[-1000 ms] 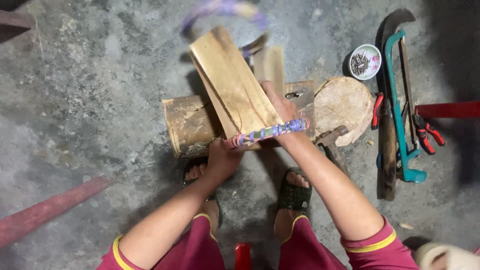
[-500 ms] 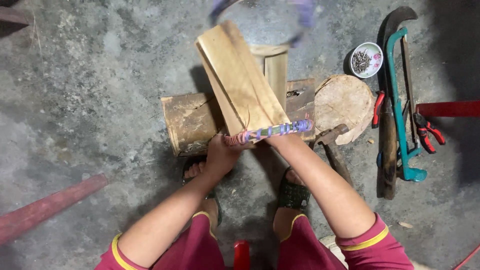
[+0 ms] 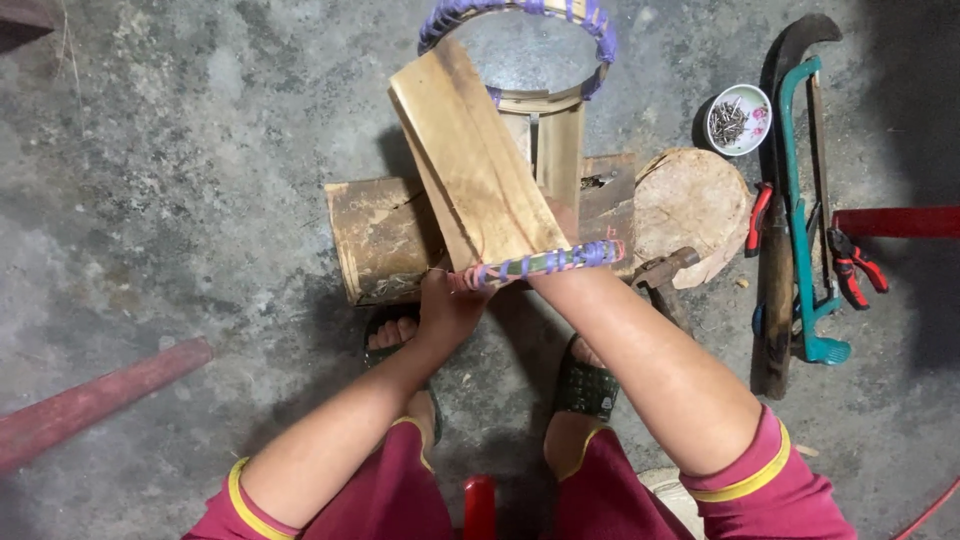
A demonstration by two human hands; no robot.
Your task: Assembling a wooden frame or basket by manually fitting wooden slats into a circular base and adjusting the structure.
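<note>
I hold a bamboo hoop wrapped in purple and green tape; its near rim (image 3: pixel 540 262) runs across my wrists and its far arc (image 3: pixel 520 12) is at the top edge. My left hand (image 3: pixel 448 305) grips the near rim at its left end. A wide bamboo slat (image 3: pixel 470 150) stands tilted inside the hoop. My right hand (image 3: pixel 566 222) passes over the rim and holds the slat's lower right edge, mostly hidden behind it. All this rests over a bamboo log section (image 3: pixel 375 235) lying on the concrete floor.
A round wood block (image 3: pixel 690 200) with a hammer (image 3: pixel 662 270) sits right of the log. Further right lie a bowl of nails (image 3: pixel 738 118), a teal hacksaw (image 3: pixel 800 200), a curved blade (image 3: pixel 778 300) and red pliers (image 3: pixel 858 268). A red pole (image 3: pixel 90 400) lies at the left.
The hoop's far arc has swung from left to right and back toward the middle, and is now sharp instead of blurred. Both hands have stayed at the near rim.
</note>
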